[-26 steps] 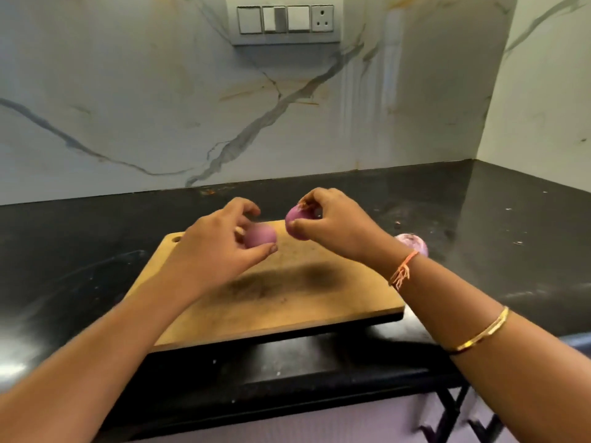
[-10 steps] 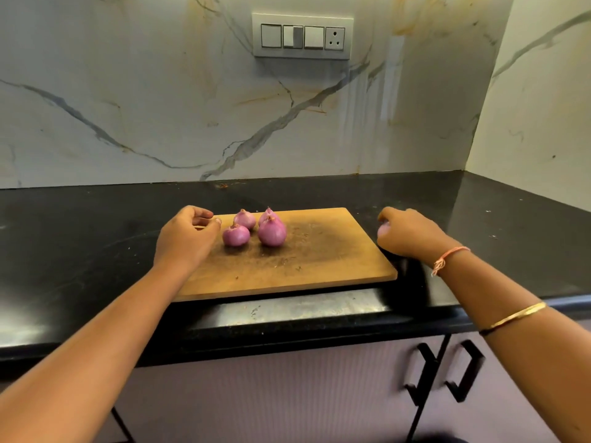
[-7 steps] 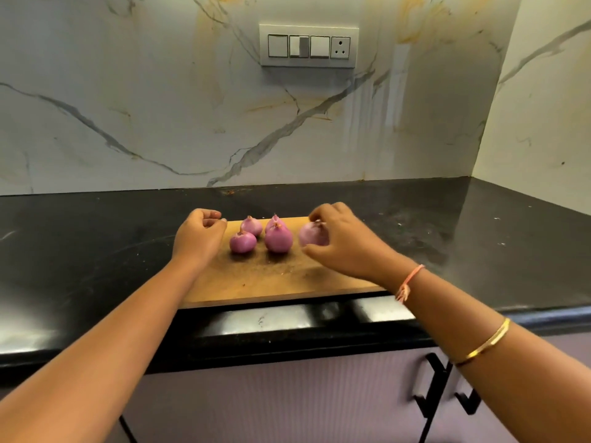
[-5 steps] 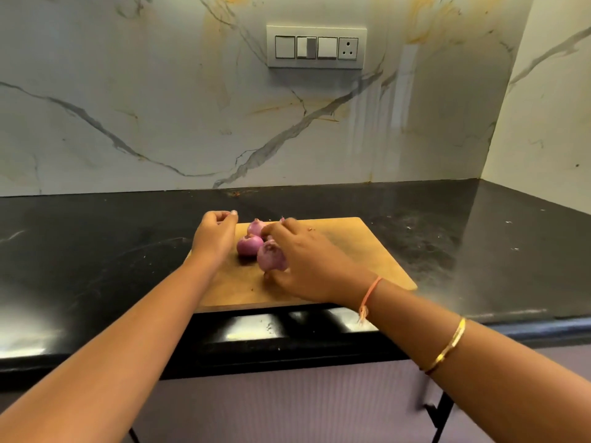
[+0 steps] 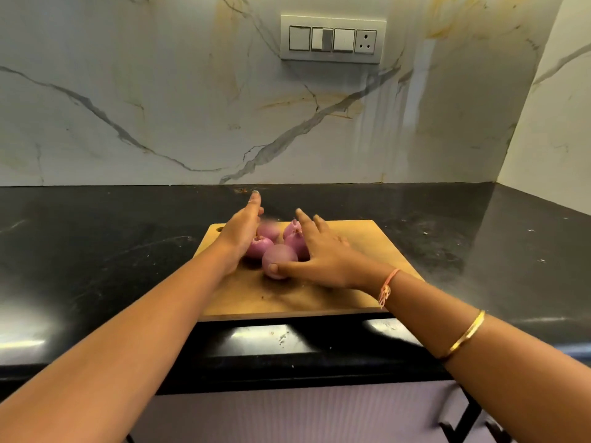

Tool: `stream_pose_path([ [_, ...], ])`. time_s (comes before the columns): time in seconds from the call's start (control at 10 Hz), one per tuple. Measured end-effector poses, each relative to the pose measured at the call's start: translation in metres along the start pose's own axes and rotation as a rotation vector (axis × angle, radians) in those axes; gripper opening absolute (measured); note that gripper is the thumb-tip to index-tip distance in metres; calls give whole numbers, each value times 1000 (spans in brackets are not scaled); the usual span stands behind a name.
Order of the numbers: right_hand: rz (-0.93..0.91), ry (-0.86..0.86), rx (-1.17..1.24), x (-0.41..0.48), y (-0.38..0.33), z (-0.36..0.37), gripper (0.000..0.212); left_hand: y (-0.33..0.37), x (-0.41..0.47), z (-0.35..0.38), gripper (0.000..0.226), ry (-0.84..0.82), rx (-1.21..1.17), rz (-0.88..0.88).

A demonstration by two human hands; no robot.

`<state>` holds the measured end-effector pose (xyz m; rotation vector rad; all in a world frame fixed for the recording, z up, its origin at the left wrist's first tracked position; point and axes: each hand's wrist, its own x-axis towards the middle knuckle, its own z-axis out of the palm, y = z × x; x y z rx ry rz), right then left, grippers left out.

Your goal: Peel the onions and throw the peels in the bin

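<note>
Several purple peeled onions lie huddled on a wooden cutting board (image 5: 351, 282). The nearest onion (image 5: 279, 262) sits at the front, with my right thumb touching its near side. My right hand (image 5: 319, 254) lies flat with straight, spread fingers against the right side of the cluster, covering part of another onion (image 5: 294, 241). My left hand (image 5: 241, 233) stands on edge with straight fingers against the left side, next to an onion (image 5: 259, 247). One more onion (image 5: 268, 231) at the back is blurred. No bin or peels are in view.
The board rests on a black stone counter (image 5: 96, 251) near its front edge. A marble wall with a switch panel (image 5: 332, 39) rises behind; another wall closes the right corner. Cabinet door handles (image 5: 460, 420) show below the counter at lower right.
My right hand brought an onion from the counter to the board and set it at the front of the cluster. Both hands have opened and now flank the onions.
</note>
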<state>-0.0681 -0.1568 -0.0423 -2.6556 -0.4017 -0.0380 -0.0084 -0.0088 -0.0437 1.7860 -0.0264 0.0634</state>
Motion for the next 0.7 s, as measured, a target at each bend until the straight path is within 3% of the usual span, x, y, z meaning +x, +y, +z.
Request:
stream_pose_path([
  [0.2, -68, -118, 193, 4, 3, -11, 80, -3, 1, 5, 71, -15, -4, -65],
  [0.4, -80, -182, 177, 7, 8, -12, 93, -3, 1, 7, 71, -13, 34, -88],
  [0.7, -64, -122, 269, 4, 9, -11, 98, 3, -2, 3, 63, 21, 66, -8],
])
